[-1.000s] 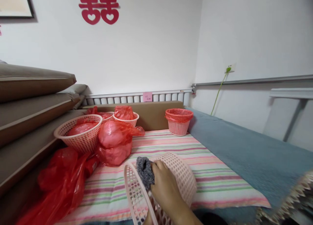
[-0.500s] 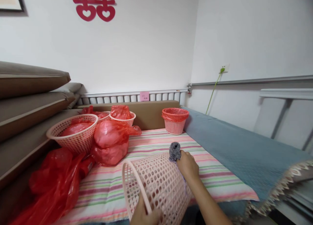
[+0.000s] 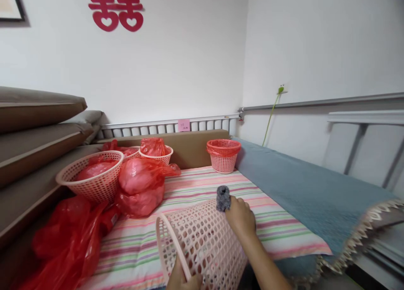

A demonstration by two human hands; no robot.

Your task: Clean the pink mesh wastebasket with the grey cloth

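A pale pink perforated basket (image 3: 205, 239) lies tilted on its side at the bottom centre, its opening facing left. My left hand (image 3: 184, 277) grips its rim, with the thumb outside and fingers partly inside. A fuzzy grey cloth (image 3: 223, 198) is bunched in my closed right hand (image 3: 240, 216), against the upper right side of the basket near its base. Through the holes something patterned shows faintly; I cannot make out what it is.
On the striped cloth (image 3: 189, 184) stand a basket with a red liner (image 3: 223, 157) at the back and red bagged bundles (image 3: 142, 187) at left. Baskets (image 3: 94, 184) holding red bags sit beside stacked cushions (image 3: 38, 142). Blue fabric (image 3: 299, 180) covers the right side.
The view has shifted slightly. My right hand and the grey cloth have turned a little against the basket; the left hand still holds the rim.
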